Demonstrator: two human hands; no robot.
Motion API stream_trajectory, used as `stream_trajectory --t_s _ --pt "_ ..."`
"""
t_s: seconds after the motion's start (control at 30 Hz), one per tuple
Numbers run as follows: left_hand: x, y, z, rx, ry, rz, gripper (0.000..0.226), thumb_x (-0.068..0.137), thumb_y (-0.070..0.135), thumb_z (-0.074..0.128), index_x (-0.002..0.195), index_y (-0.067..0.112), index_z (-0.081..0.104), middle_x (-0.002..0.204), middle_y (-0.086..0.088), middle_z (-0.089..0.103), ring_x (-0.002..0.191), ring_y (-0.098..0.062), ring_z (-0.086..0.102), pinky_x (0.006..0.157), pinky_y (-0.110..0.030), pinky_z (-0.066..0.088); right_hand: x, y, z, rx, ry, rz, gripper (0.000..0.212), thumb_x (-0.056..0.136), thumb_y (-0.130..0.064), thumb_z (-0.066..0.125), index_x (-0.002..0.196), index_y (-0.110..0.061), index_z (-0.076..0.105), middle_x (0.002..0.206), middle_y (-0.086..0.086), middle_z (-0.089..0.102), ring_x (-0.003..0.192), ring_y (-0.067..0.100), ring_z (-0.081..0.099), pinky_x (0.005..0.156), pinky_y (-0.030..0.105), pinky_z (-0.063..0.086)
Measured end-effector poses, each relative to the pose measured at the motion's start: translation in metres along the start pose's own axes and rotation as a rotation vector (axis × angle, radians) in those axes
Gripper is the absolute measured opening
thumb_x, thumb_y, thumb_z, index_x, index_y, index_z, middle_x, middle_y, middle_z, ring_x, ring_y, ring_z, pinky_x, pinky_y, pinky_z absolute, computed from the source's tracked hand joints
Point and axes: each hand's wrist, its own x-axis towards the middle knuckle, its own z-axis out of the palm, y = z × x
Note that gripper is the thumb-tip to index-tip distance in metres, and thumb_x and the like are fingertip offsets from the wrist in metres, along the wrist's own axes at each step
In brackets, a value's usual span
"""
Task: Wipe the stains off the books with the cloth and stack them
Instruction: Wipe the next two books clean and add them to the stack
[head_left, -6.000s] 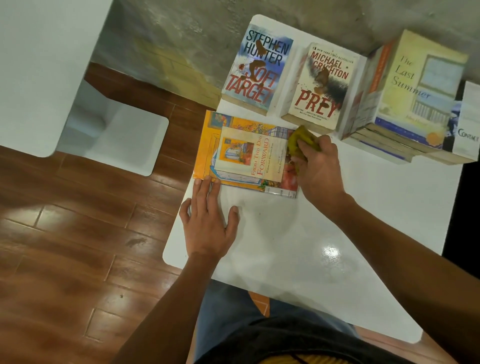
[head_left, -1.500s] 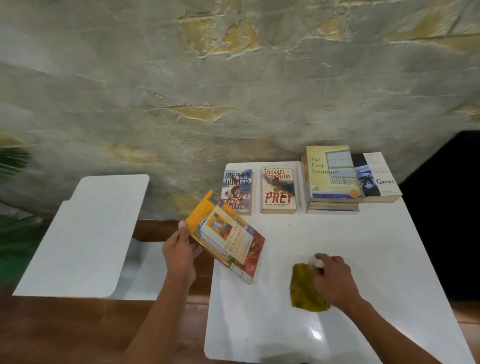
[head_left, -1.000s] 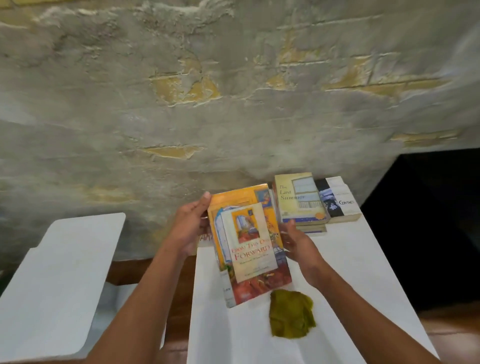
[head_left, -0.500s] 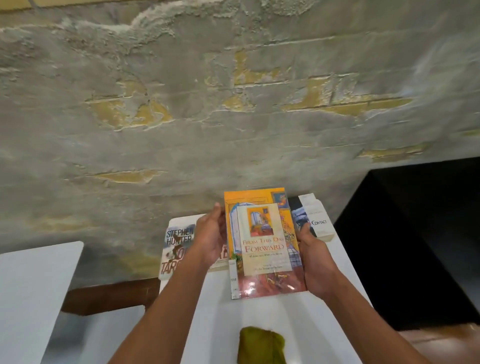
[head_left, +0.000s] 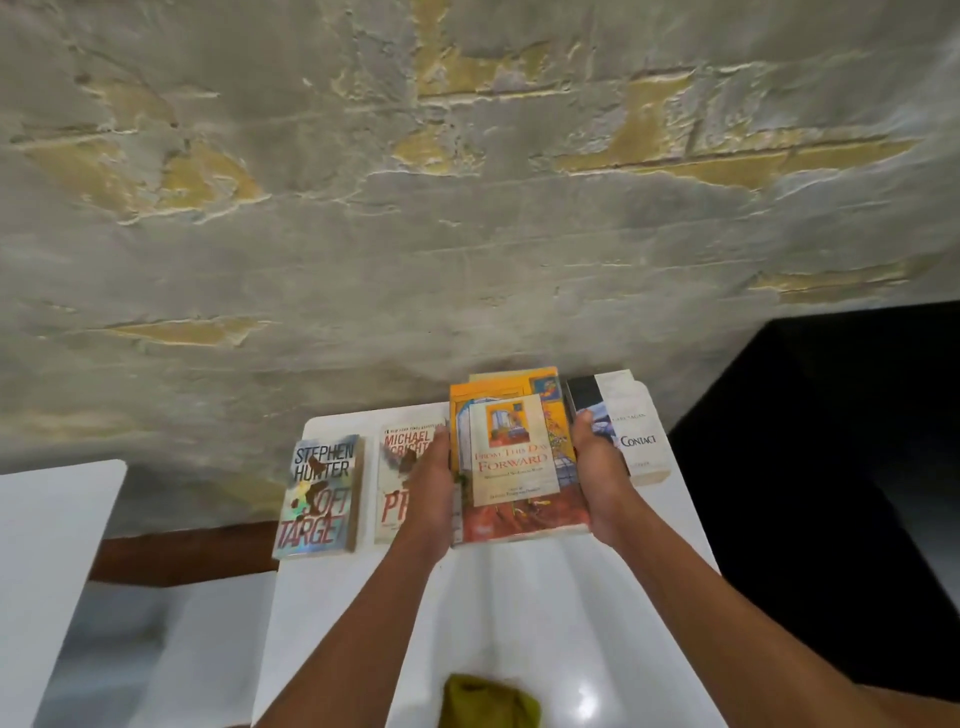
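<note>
I hold the orange "From This Day Forward" book (head_left: 514, 457) flat between both hands, over the stack at the back of the white table (head_left: 519, 613). A yellow edge of the stack's top book (head_left: 511, 375) peeks out behind it. My left hand (head_left: 434, 483) grips the book's left edge and my right hand (head_left: 597, 478) grips its right edge. The "Soft Target" book (head_left: 319, 496) and the "Prey" book (head_left: 402, 467) lie to the left, each with brown stains. The olive cloth (head_left: 488, 701) lies loose near the table's front.
The white "Contact" book (head_left: 628, 431) lies right of the stack, partly behind my right hand. A rough plaster wall (head_left: 467, 208) rises just behind the table. Another white table (head_left: 47, 571) stands to the left, and a dark area lies to the right.
The cloth was let go on the table. Both hands took the orange book and carried it back over the stack, lower now than half a second ago.
</note>
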Motion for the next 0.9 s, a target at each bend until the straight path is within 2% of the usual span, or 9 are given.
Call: stream_trajectory --t_s 0.07,0.13,0.23,0.4,0.57,0.63,0.73,0.8,0.9 --pt "0.009 0.0 0.005 0.013 0.037 0.015 0.054 0.105 0.054 0.035 0.111 0.021 0.077 0.104 -0.011 0.077 0.095 -0.03 0.075 0.089 -0.049 0.058 0.007 -0.003 0.004 -0.117 0.049 -0.059 0.046 0.107 -0.048 0.03 0.096 -0.028 0.07 0.091 -0.002 0.077 0.086 0.021 0.073 0.075 0.038 0.059" --pt "0.016 0.0 0.01 0.031 0.07 0.049 0.051 0.106 0.05 0.036 0.104 0.021 0.078 0.098 -0.01 0.078 0.091 -0.027 0.075 0.083 -0.044 0.059 0.012 -0.005 0.006 -0.259 0.08 -0.124 0.046 0.107 -0.045 0.028 0.098 -0.029 0.069 0.098 -0.002 0.074 0.09 0.018 0.07 0.076 0.034 0.058" --pt "0.026 0.0 0.016 0.052 0.116 0.079 0.048 0.106 0.046 0.038 0.108 0.017 0.076 0.099 -0.008 0.078 0.09 -0.024 0.075 0.073 -0.036 0.059 0.023 -0.008 0.003 -0.45 0.117 -0.187 0.051 0.107 -0.047 0.025 0.108 -0.021 0.069 0.094 -0.003 0.069 0.09 0.015 0.066 0.068 0.027 0.052" --pt "0.04 -0.006 0.024 0.075 0.131 0.128 0.056 0.1 0.056 0.039 0.111 0.016 0.075 0.104 -0.008 0.077 0.096 -0.026 0.074 0.085 -0.046 0.06 0.041 -0.008 -0.003 -0.569 0.139 -0.207 0.053 0.105 -0.049 0.027 0.109 -0.019 0.071 0.105 0.003 0.071 0.098 0.022 0.066 0.089 0.044 0.055" --pt "0.055 -0.011 0.023 0.058 0.144 0.115 0.072 0.083 0.075 0.041 0.115 0.018 0.072 0.105 -0.007 0.076 0.097 -0.027 0.074 0.089 -0.05 0.058 0.051 -0.006 -0.008 -0.63 0.153 -0.213 0.052 0.106 -0.048 0.025 0.103 -0.02 0.068 0.099 0.004 0.069 0.084 0.016 0.064 0.069 0.03 0.051" --pt "0.066 -0.018 0.018 0.048 0.184 0.106 0.085 0.073 0.085 0.045 0.12 0.018 0.068 0.111 -0.009 0.074 0.1 -0.028 0.072 0.091 -0.054 0.057 0.053 -0.005 -0.006 -0.624 0.157 -0.206 0.053 0.105 -0.05 0.025 0.103 -0.02 0.069 0.1 0.004 0.069 0.085 0.017 0.065 0.075 0.034 0.054" --pt "0.087 -0.032 0.012 0.07 0.174 0.096 0.103 0.058 0.099 0.049 0.123 0.021 0.067 0.113 -0.008 0.073 0.103 -0.03 0.071 0.093 -0.056 0.055 0.055 -0.006 -0.004 -0.635 0.168 -0.197 0.061 0.102 -0.056 0.022 0.106 -0.021 0.072 0.103 0.006 0.071 0.095 0.026 0.066 0.09 0.05 0.054" --pt "0.094 -0.034 0.012 0.093 0.18 0.108 0.107 0.053 0.103 0.047 0.122 0.024 0.067 0.113 -0.007 0.073 0.104 -0.03 0.07 0.095 -0.056 0.054 0.061 -0.003 -0.006 -0.65 0.166 -0.202 0.071 0.093 -0.068 0.017 0.101 -0.024 0.072 0.1 0.003 0.072 0.093 0.026 0.068 0.089 0.052 0.054" --pt "0.09 -0.027 0.014 0.14 0.191 0.134 0.104 0.061 0.102 0.039 0.122 0.022 0.066 0.112 -0.005 0.073 0.104 -0.027 0.07 0.096 -0.055 0.054 0.069 0.002 -0.011 -0.649 0.168 -0.201 0.079 0.079 -0.077 0.011 0.094 -0.027 0.071 0.096 0.0 0.073 0.091 0.025 0.069 0.088 0.052 0.055"
